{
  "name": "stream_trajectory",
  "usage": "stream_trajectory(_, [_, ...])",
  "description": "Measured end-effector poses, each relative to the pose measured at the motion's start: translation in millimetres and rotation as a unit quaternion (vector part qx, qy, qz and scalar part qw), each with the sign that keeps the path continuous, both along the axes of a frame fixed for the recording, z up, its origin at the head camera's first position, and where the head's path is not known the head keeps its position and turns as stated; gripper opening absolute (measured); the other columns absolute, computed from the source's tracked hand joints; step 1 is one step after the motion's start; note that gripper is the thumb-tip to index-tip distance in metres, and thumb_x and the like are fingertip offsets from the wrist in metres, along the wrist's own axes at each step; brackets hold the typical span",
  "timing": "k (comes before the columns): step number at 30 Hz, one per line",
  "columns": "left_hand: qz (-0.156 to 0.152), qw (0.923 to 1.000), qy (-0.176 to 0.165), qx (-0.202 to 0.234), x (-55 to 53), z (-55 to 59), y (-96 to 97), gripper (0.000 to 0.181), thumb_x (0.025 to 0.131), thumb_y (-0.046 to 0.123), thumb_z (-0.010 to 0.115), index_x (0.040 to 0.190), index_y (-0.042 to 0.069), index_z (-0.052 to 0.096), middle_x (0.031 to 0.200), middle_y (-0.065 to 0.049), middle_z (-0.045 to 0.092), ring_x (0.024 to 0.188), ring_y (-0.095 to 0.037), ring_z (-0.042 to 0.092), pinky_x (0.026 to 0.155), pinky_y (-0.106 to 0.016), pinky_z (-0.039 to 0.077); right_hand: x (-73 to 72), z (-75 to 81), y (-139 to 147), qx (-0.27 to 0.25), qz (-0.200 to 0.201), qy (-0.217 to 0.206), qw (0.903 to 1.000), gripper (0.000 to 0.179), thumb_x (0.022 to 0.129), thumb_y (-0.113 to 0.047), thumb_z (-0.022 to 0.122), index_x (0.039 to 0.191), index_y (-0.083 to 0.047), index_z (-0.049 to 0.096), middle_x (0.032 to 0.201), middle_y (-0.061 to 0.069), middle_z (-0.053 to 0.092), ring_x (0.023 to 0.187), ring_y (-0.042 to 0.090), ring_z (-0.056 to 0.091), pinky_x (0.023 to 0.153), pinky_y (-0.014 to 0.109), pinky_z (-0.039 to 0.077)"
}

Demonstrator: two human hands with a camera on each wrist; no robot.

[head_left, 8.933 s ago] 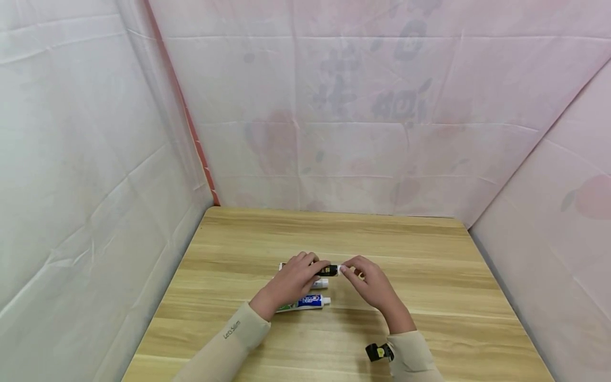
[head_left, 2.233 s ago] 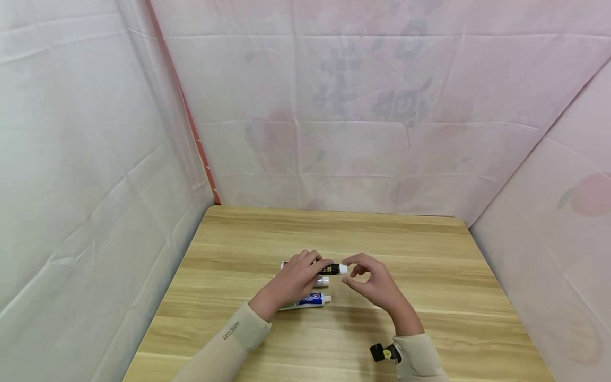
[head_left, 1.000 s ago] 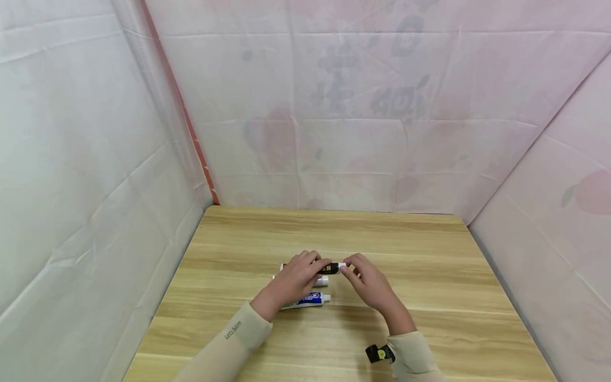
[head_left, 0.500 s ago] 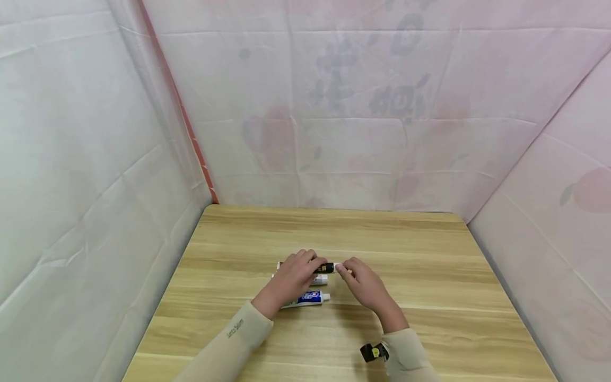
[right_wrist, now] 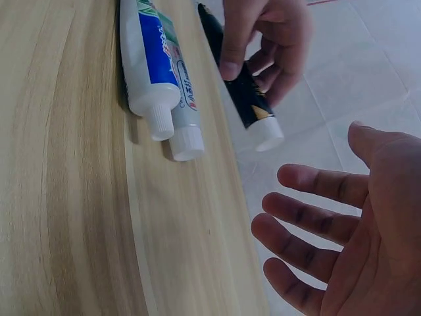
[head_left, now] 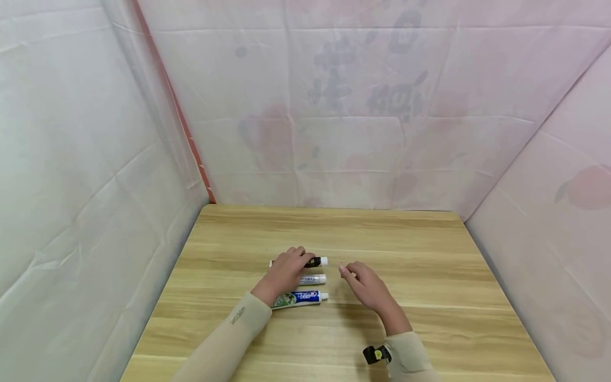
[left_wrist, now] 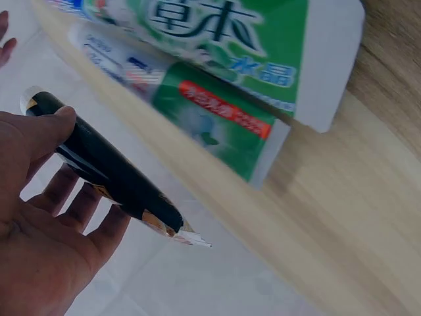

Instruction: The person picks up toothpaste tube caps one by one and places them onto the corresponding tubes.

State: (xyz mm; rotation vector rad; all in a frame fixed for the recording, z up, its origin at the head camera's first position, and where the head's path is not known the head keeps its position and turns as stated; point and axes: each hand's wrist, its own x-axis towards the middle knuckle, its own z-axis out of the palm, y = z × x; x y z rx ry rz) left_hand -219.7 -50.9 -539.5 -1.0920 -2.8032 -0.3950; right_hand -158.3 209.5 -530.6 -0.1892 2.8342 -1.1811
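My left hand grips a black toothpaste tube with a white cap, thumb on one side and fingers on the other. The cap is on the tube and points toward my right hand. That hand is apart from the cap, its fingers spread and bent a little with nothing between them in the right wrist view. A silver-and-green toothpaste tube lies just nearer than the black one. Nearest me lies a blue, green and white toothpaste tube. My left hand covers part of the tubes in the head view.
The wood-grain table carries the tubes near its middle. Pale printed cloth hangs behind it and along both sides. A black strap device sits at my right wrist, by the sleeve.
My right hand has let go of the white cap. My left hand has drawn the black tube to the left, showing more of the two lower tubes.
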Motion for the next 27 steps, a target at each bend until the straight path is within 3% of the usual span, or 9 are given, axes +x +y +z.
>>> stream_trajectory(10, [0.012, 0.997, -0.065, -0.041, -6.7, -15.0, -1.1, 0.038, 0.108, 0.012, 0.06, 0.146, 0.015, 0.062, 0.117, -0.003, 0.064, 0.094, -0.016, 0.052, 0.08, -0.035, 0.051, 9.5, -1.9, 8.9, -0.006, -0.009, -0.013, 0.9998, 0.056, 0.114, -0.053, 0.04, 0.114, -0.011, 0.077, 0.121, 0.004, 0.071, 0.112, 0.021, 0.067, 0.097, 0.052, 0.055])
stream_trajectory(17, [0.02, 0.9951, -0.085, -0.046, -6.4, -20.0, -4.9, 0.039, 0.109, 0.01, 0.059, 0.147, 0.015, 0.06, 0.12, -0.004, 0.064, 0.097, -0.018, 0.054, 0.086, -0.039, 0.054, 10.7, 0.1, 12.1, -0.007, -0.006, -0.015, 0.9999, 0.057, 0.114, -0.052, 0.038, 0.116, -0.01, 0.076, 0.114, 0.002, 0.07, 0.1, 0.015, 0.064, 0.09, 0.046, 0.054])
stream_trajectory(21, [0.031, 0.9936, -0.098, -0.047, -7.8, -22.7, -6.8, 0.04, 0.109, 0.012, 0.058, 0.149, 0.016, 0.059, 0.123, -0.004, 0.064, 0.101, -0.018, 0.055, 0.093, -0.04, 0.054, 10.2, 0.9, 13.5, -0.01, -0.003, -0.014, 0.9999, 0.058, 0.114, -0.053, 0.038, 0.116, -0.01, 0.076, 0.119, 0.005, 0.071, 0.106, 0.019, 0.066, 0.093, 0.049, 0.054])
stream_trajectory(27, [0.018, 0.9952, -0.093, -0.027, -12.3, -25.8, -6.2, 0.034, 0.11, 0.011, 0.057, 0.143, 0.012, 0.065, 0.116, -0.005, 0.065, 0.093, -0.017, 0.053, 0.086, -0.036, 0.053, 10.4, 2.0, 17.9, -0.005, -0.008, -0.011, 0.9999, 0.056, 0.114, -0.053, 0.039, 0.116, -0.011, 0.076, 0.128, 0.008, 0.07, 0.115, 0.025, 0.067, 0.097, 0.054, 0.054])
